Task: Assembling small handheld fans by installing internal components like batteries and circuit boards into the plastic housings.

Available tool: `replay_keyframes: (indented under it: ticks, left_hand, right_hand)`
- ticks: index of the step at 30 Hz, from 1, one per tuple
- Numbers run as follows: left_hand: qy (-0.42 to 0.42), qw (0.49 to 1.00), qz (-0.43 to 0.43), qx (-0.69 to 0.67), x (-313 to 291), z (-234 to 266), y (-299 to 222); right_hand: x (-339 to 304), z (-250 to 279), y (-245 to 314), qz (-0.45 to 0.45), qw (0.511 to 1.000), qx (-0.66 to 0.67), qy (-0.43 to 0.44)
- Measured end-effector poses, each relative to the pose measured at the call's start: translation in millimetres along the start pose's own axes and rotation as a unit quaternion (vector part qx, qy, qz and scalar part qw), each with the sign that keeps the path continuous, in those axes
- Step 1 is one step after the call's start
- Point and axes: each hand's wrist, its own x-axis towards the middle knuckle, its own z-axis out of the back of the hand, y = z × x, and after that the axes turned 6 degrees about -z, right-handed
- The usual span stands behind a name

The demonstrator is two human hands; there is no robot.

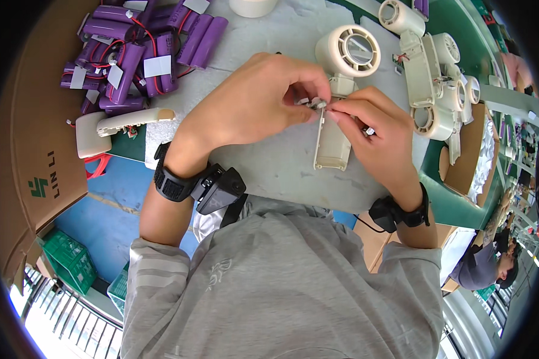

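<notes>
A cream fan-like housing (333, 140) with a round slotted head (348, 51) lies on the grey mat, its long handle part open and pointing toward me. Over that handle my two hands meet. My left hand (251, 99) is closed, thumb and forefinger pinching a small whitish part with wires (313, 103). My right hand (380, 128) is closed too, its thumb and forefinger tips together beside that part; what they pinch is too small to make out. A small white connector (369, 130) shows between my right hand's fingers.
Purple cylindrical batteries (126, 66) with red and black wires are heaped at the far left. Nearer lie cream shell pieces (123, 125) beside a cardboard box (36, 137). More cream housings (431, 78) stand along the right. A person (488, 266) sits farther right.
</notes>
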Motion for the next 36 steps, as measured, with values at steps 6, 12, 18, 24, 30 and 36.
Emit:
replay_keyframes:
  ticks: [6, 12, 18, 24, 30, 36]
  left_hand:
    - [0.021, 0.996, 0.076, -0.034, 0, 3, -8]
    - [0.000, 0.998, -0.032, 0.055, -1, 4, 0]
    - [-0.020, 0.989, -0.073, 0.129, -1, 3, -2]
    - [-0.003, 0.994, -0.072, 0.085, 3, -3, -11]
    - [0.017, 0.992, -0.108, 0.064, 5, -4, -4]
    - [0.034, 0.997, -0.060, 0.025, 2, -4, -5]
  right_hand:
    - [0, 1, 1, -0.015, 0.999, -0.009, 0.033]
    - [-1, -4, 6, -0.018, 0.999, -0.031, 0.026]
    - [-2, -8, 7, -0.038, 0.998, -0.040, 0.017]
    - [-3, -8, 5, -0.030, 0.998, -0.057, 0.006]
    - [-3, -4, 1, -0.043, 0.999, -0.032, 0.004]
    - [-3, 9, 4, -0.003, 0.999, -0.022, 0.032]
